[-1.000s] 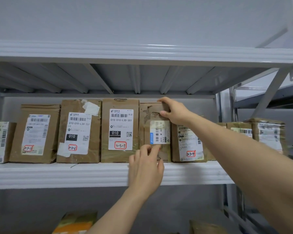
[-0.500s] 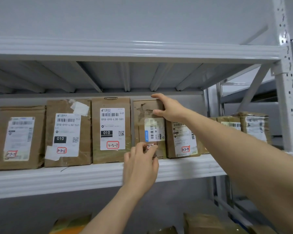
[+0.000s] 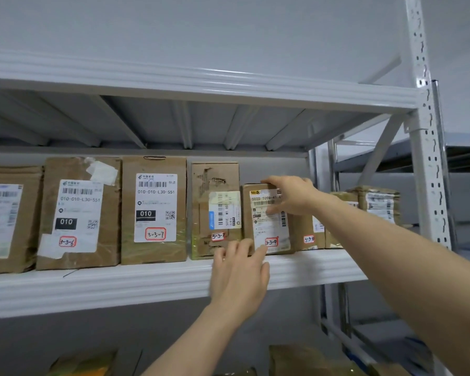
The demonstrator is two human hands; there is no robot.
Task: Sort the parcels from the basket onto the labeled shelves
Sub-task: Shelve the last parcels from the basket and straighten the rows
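Shifted from the 3-3-8 box (image 3: pixel 215 210) onto the 3-3-9 box (image 3: pixel 266 218): right hand (image 3: pixel 291 196) now gripping its top corner, fingers curled over the label; left hand (image 3: pixel 239 272) below, straight fingertips touching its lower edge. Standing upright on the shelf (image 3: pixel 120 283), between 3-3-8 and 3-3-10 (image 3: pixel 308 234). Further left, 3-3-7 (image 3: pixel 154 210) and 3-3-6 (image 3: pixel 79 213), both printed 010-010-L30-551.

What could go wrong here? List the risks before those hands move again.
1. The right hand grips the top of the upright 3-3-9 parcel; pulled forward, it could tip off the shelf edge.
2. The left hand rests at the base between the 3-3-8 parcel and its neighbour, so a shove may knock the tightly packed row askew.
3. The hands cover part of the labels, so a misread slot is possible.
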